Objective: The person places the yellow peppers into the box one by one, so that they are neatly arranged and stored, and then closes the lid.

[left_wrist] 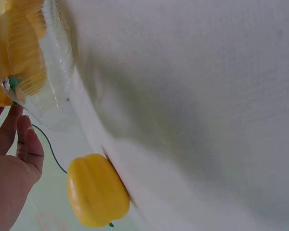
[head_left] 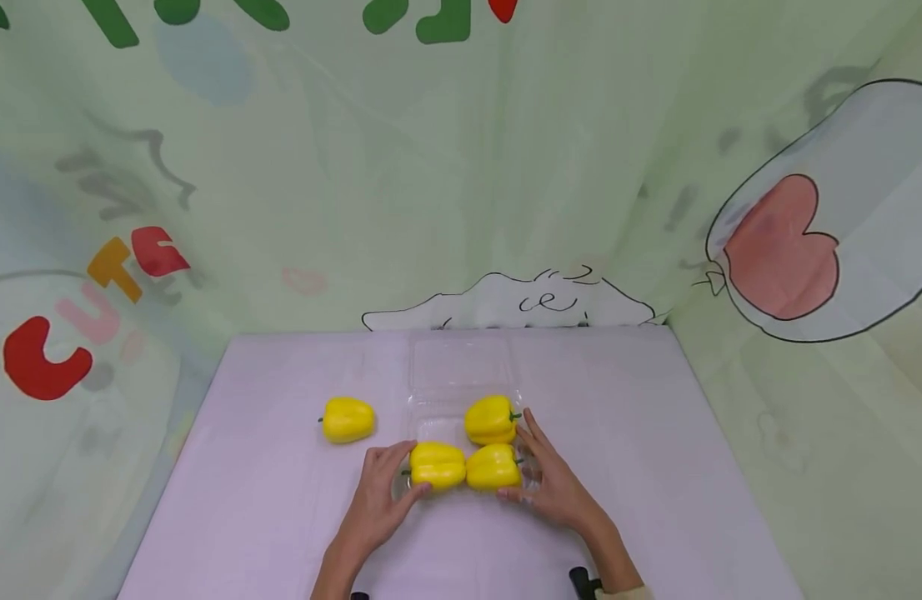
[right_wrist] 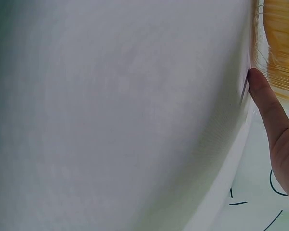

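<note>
A clear plastic clamshell container [head_left: 436, 427] lies with its lid [head_left: 461, 360] folded back, away from me. It holds three yellow bell peppers: one at the back right [head_left: 490, 420], one at the front right [head_left: 494, 467] and one at the front left [head_left: 438, 465]. My left hand [head_left: 380, 492] grips the front-left pepper, thumb at its near side and fingertips at its far side. Around the container's right end, my right hand [head_left: 554, 486] holds on with thumb in front. One straight finger [right_wrist: 267, 103] touches the ribbed wall low down in the right wrist view.
Another yellow bell pepper [head_left: 348, 419] lies on the table, left of the container. A pale lilac cloth covers the table [head_left: 626, 417]. Printed fabric walls [head_left: 446, 183] rise behind it and on both sides.
</note>
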`<state>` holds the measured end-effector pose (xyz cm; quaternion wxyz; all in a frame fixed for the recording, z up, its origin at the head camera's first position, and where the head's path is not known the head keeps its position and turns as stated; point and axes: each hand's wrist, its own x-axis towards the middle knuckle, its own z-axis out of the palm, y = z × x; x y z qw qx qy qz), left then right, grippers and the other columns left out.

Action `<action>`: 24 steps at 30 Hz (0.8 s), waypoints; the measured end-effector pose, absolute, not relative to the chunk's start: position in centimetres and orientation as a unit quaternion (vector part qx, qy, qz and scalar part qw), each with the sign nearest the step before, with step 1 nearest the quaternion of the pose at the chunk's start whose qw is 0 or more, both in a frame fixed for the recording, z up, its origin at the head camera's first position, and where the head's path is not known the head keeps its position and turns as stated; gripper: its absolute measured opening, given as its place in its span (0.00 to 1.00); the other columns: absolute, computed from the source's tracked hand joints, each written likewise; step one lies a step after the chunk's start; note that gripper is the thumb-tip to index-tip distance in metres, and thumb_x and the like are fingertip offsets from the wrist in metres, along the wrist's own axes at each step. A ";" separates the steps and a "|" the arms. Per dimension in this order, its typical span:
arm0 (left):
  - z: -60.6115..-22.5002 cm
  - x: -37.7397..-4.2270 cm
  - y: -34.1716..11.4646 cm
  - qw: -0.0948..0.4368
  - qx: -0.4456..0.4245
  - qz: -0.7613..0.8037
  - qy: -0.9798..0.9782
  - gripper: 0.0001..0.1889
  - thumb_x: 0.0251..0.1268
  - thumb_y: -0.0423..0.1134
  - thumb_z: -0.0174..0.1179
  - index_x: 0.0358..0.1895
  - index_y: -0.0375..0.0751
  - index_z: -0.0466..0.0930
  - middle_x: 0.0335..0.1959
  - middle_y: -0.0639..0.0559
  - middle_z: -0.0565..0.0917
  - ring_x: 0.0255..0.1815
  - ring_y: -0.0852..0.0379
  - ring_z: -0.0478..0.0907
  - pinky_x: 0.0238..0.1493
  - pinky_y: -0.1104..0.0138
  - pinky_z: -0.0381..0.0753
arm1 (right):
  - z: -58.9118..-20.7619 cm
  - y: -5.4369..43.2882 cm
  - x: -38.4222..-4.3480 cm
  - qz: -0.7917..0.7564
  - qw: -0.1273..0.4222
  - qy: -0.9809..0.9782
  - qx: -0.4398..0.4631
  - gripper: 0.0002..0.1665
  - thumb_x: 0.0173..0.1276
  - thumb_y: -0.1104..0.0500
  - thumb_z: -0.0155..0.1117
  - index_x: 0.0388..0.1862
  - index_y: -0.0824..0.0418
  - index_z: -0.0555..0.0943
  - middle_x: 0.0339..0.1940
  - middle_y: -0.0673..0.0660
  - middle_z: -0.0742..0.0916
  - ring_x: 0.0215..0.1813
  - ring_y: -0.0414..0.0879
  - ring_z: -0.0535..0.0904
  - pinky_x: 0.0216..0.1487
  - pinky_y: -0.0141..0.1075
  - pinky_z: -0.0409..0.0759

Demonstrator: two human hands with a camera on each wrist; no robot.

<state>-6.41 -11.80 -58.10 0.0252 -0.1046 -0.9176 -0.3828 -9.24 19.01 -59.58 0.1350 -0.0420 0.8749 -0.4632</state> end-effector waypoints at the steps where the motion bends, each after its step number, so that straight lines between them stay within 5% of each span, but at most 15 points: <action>1: -58.1 -6.5 -11.8 0.025 -0.107 -0.379 -0.919 0.35 0.64 0.52 0.74 0.73 0.46 0.77 0.69 0.56 0.83 0.58 0.63 0.69 0.59 0.61 0.80 | -59.5 19.0 -9.3 -0.463 0.136 0.875 -0.045 0.73 0.52 0.43 0.88 0.89 0.48 0.52 0.92 0.47 0.46 0.81 0.60 0.71 0.69 0.49 0.85; 24: -56.2 -7.1 -11.7 0.015 -0.158 -0.283 -0.946 0.35 0.63 0.52 0.74 0.74 0.52 0.78 0.65 0.58 0.84 0.48 0.62 0.64 0.49 0.64 0.67 | -59.3 19.2 -9.1 -0.466 0.135 0.873 -0.057 0.72 0.54 0.44 0.87 0.89 0.49 0.52 0.92 0.46 0.44 0.83 0.61 0.69 0.71 0.54 0.83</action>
